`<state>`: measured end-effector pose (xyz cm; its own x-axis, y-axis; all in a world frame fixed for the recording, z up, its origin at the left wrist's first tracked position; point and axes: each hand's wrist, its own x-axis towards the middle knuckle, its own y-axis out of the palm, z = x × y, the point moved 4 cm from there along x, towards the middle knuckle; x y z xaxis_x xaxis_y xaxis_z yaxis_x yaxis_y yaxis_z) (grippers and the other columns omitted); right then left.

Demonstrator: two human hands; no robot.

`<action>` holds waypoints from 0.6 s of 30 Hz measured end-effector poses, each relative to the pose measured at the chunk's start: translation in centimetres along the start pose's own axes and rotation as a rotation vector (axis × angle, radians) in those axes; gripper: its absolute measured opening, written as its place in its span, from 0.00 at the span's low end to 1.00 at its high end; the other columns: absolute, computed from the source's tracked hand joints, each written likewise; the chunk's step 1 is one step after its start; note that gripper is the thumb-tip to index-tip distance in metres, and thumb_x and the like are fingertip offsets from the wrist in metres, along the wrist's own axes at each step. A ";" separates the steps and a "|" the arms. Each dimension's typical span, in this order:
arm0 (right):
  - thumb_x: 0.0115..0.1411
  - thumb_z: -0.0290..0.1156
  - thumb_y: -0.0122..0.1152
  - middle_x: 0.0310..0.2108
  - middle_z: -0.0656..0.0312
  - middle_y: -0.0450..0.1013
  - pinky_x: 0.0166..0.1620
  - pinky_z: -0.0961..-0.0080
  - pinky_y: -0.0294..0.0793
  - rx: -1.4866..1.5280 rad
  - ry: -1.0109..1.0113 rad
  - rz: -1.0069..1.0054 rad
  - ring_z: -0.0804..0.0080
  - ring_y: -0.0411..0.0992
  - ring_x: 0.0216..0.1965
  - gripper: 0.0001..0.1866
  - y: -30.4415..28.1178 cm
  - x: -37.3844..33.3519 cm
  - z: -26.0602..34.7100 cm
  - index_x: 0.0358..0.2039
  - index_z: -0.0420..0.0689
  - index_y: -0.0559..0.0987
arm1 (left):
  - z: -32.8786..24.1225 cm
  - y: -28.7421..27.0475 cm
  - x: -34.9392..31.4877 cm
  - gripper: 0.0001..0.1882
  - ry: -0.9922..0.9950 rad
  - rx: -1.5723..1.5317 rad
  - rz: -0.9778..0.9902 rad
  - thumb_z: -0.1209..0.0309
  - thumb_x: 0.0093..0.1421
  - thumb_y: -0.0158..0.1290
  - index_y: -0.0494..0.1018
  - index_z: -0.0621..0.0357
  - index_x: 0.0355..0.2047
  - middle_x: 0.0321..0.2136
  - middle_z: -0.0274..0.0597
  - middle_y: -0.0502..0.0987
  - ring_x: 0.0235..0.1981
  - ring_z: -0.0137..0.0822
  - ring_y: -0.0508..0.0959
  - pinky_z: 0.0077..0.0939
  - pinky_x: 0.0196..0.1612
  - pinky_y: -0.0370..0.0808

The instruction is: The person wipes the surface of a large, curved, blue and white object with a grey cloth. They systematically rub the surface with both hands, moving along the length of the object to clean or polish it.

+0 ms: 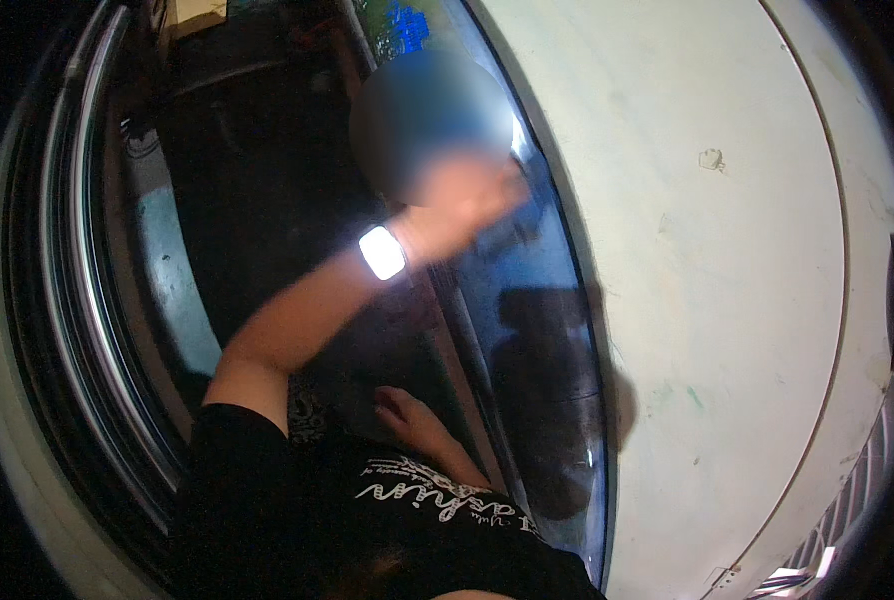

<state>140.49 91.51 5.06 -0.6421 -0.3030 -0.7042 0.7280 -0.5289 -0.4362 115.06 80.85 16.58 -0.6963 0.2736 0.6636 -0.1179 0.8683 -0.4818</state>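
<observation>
My left hand (457, 208), its fingers smeared by motion and partly covered by a round blurred patch, reaches to a long blue glossy strip (542, 265). Whether it touches the strip or holds anything cannot be made out. On that wrist a square watch (382, 252) shows a bright white face. Lower down, close to my black shirt, my right hand (407, 415) hangs with loosely curled fingers and nothing visible in them. A dark shadow falls over the lower part of the blue strip.
To the right of the strip spreads a large off-white panel (707, 300) with a thin curved seam and small stains. Shiny metal rails (87, 230) run along the left, beside a pale blue strip (172, 275). A yellowish block (197, 14) lies at the top left.
</observation>
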 end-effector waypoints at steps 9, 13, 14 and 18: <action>0.61 0.34 0.49 0.49 0.49 0.69 0.53 0.68 0.65 -0.026 -0.134 -0.004 0.57 0.67 0.51 0.20 2.5 1.1 -5.1 0.52 0.39 0.67 | -11.3 4.5 -4.7 0.16 0.345 0.189 -0.165 0.67 0.49 0.50 0.72 0.46 0.41 0.45 0.42 0.68 0.38 0.39 0.70 0.35 0.38 0.69; 0.61 0.35 0.50 0.50 0.48 0.67 0.52 0.66 0.66 -0.015 -0.074 -0.066 0.56 0.67 0.51 0.21 0.4 1.2 -2.0 0.52 0.39 0.67 | -2.8 0.0 -1.1 0.15 0.225 0.307 -0.115 0.73 0.46 0.51 0.73 0.49 0.37 0.45 0.40 0.69 0.39 0.42 0.70 0.36 0.35 0.69; 0.61 0.36 0.50 0.51 0.47 0.66 0.52 0.66 0.66 0.002 -0.064 -0.075 0.54 0.67 0.51 0.21 0.0 1.4 -1.1 0.52 0.38 0.67 | -0.1 -1.6 -0.2 0.16 0.171 0.341 -0.235 0.73 0.45 0.52 0.73 0.51 0.37 0.45 0.41 0.70 0.40 0.44 0.69 0.36 0.36 0.69; 0.61 0.37 0.51 0.52 0.46 0.65 0.52 0.66 0.67 -0.066 -0.068 -0.068 0.52 0.67 0.51 0.21 1.4 1.3 -4.0 0.51 0.38 0.67 | -2.3 -1.5 -0.8 0.22 -0.082 0.199 -0.386 0.76 0.39 0.55 0.73 0.52 0.39 0.44 0.42 0.70 0.39 0.46 0.70 0.36 0.37 0.71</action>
<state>141.67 93.54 1.28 -0.7040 -0.3223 -0.6328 0.6947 -0.4978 -0.5192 117.40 80.29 18.04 -0.6273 -0.0961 0.7728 -0.5088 0.8019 -0.3133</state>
